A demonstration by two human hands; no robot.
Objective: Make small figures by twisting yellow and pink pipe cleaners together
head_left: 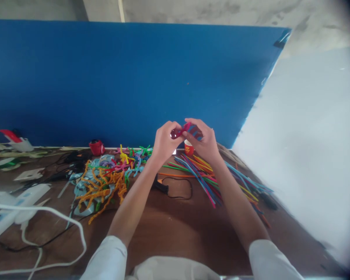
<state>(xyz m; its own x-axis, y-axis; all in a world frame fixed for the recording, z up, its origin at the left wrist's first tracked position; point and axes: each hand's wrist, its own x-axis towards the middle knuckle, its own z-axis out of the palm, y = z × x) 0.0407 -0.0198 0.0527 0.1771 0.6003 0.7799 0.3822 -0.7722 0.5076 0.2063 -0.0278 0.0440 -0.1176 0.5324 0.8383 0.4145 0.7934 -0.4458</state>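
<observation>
Both hands are raised together above the far part of the table. My left hand [167, 140] is closed, thumb and forefinger pinching one end of a magenta pipe cleaner [186, 127]. Beside that thumb a dark red, shiny round part shows; I cannot tell whether it belongs to the same piece. My right hand [203, 140] pinches the other end between thumb and fingertips, its remaining fingers curved. Below the right hand lie long straight pipe cleaners [202, 182] in several colours. A red paper cup [188, 148] stands just behind the hands.
A heap of twisted pipe cleaners [105, 186], many orange, lies to the left. Beyond it stands a red round container [96, 147]. A black tool handle [161, 186] with a cord lies mid-table. White cables [81, 233] and a power strip [26, 198] occupy the left. A blue panel [119, 77] rises behind.
</observation>
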